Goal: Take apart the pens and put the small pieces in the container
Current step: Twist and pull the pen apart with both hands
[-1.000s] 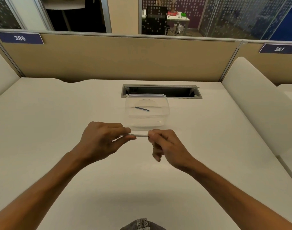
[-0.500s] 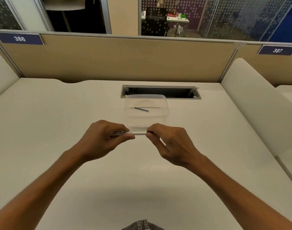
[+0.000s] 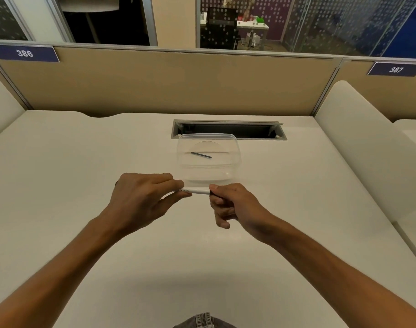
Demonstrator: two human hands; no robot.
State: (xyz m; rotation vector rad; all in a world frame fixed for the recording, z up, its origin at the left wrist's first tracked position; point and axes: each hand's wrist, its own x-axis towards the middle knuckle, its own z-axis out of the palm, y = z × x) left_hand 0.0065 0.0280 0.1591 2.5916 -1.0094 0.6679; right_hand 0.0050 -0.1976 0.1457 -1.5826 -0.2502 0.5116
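Left hand [image 3: 140, 200] and right hand [image 3: 235, 204] hold white pen [image 3: 197, 191] level above white table [image 3: 60, 185], one end each, fingers curled round barrel. Pen just in front of clear container [image 3: 234, 147]. Thin dark rod [image 3: 201, 155] lies inside container. Cable slot [image 3: 249, 130] just behind container, by beige partition [image 3: 178, 86].
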